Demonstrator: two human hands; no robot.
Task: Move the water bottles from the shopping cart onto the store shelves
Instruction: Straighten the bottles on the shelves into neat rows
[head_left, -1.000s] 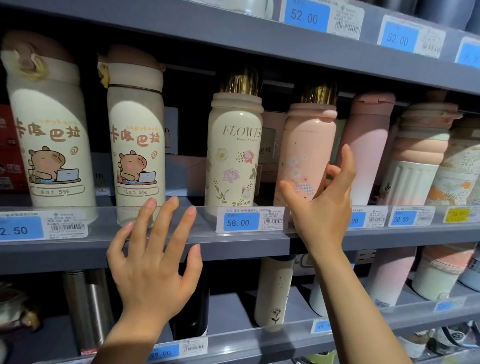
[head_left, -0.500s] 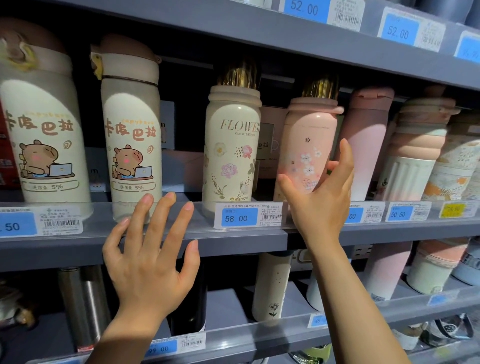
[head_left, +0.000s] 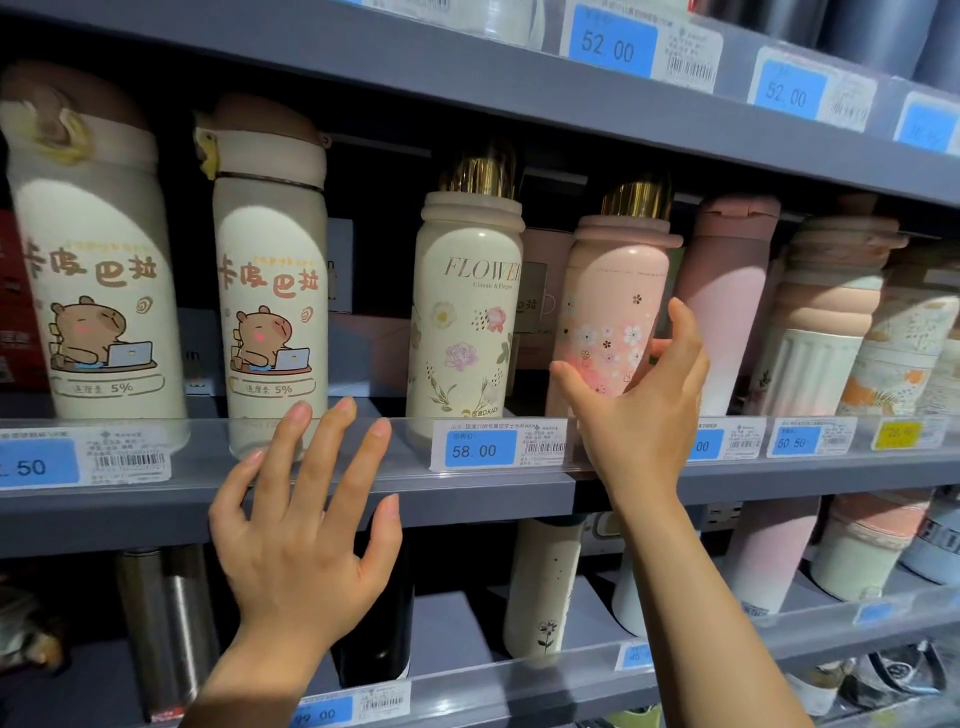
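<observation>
Likely rigid, smooth, top-heavy: pink floral bottle best gripped mid-body; right hand cupped open beside it, left hand spread, nothing held.

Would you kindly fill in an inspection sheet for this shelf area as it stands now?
Surface: grey middle shelf with a clear front rail carrying price tags; the 58.00 tag sits under the cream bottle.
Job's things: pink blossom bottle upright on the shelf, beside the cream FLOWER bottle; two capybara bottles stand further left.
Clutter: boxes behind the bottles, details unclear.
Grippers: right hand open, fingers spread around the pink bottle's lower part, contact unclear; left hand open, fingers spread in front of the shelf edge.
Cables: nothing seen.
Surroundings: upper shelf with 52.00 tags; lower shelf holds more bottles.
</observation>
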